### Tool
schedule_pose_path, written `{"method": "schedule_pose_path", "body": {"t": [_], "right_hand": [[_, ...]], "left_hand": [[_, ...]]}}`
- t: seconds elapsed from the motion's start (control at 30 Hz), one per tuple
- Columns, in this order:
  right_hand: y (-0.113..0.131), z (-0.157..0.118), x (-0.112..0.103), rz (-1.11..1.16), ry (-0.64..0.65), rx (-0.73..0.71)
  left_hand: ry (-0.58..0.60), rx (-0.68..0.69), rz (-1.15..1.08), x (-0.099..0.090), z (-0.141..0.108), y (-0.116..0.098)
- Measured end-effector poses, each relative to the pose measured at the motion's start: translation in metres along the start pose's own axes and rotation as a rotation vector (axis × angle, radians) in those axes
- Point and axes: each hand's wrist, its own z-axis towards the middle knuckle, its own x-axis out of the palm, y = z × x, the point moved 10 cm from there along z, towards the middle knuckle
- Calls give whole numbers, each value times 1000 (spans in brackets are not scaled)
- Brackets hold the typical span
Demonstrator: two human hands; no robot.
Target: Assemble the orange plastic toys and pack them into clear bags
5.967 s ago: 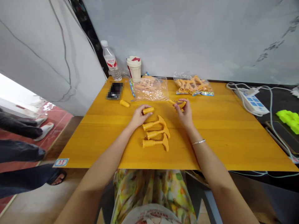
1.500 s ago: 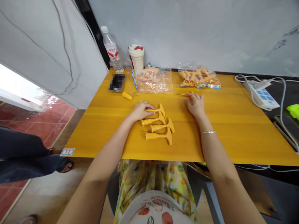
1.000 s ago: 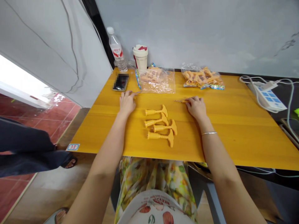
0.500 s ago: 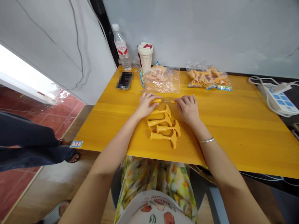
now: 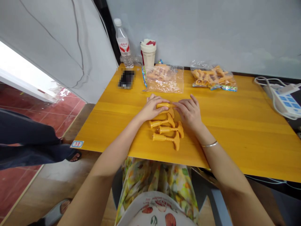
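Observation:
My left hand (image 5: 154, 106) is closed around the ribbed sleeve (image 5: 163, 105) of a yellow plastic tool, held sideways just above the table. At its right end, my right hand (image 5: 188, 110) pinches the thin part between thumb and fingers; the tip is hidden by them. Below the hands lie several yellow T-shaped tools with ribbed sleeves, stacked in a loose column. One T-shaped tool (image 5: 167, 138) is closest to me, with another T-shaped tool (image 5: 170, 129) just above it. The topmost one is partly covered by my left hand.
Along the back stand a water bottle (image 5: 124, 47) and a lidded cup (image 5: 148, 55), with a blurred phone (image 5: 126, 79) in front. A clear bag (image 5: 175, 83) and another bag (image 5: 213, 78) hold yellow pieces. To the right is a power strip (image 5: 287, 102); a person's legs (image 5: 28, 141) show at left.
The hands have come closer together. The silver coiled stretch seen between the sleeve and my right fingers no longer shows. The view has shifted slightly.

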Motion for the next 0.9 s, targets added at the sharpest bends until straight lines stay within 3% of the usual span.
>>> {"method": "schedule_pose_path", "body": {"t": [0.13, 0.27, 0.5, 0.6, 0.77, 0.83, 0.9], "right_hand": [[-19, -8, 1, 327, -89, 240], [-29, -14, 23, 705, -24, 522], [-28, -14, 41, 979, 145, 634], [-27, -13, 36, 915, 185, 576], [-28, -5, -9, 371, -16, 315], [-21, -2, -13, 217, -12, 199], [-19, 0, -11, 164, 10, 171]], "left_hand": [[4, 50, 19, -1, -2, -7], [-39, 95, 118, -4, -4, -15], [-36, 156, 181, -1, -6, -19], [-22, 133, 136, 2, -4, -16], [-118, 49, -43, -6, -2, -4], [-129, 43, -127, -7, -2, -1], [-124, 52, -155, -6, -3, 0]]}}
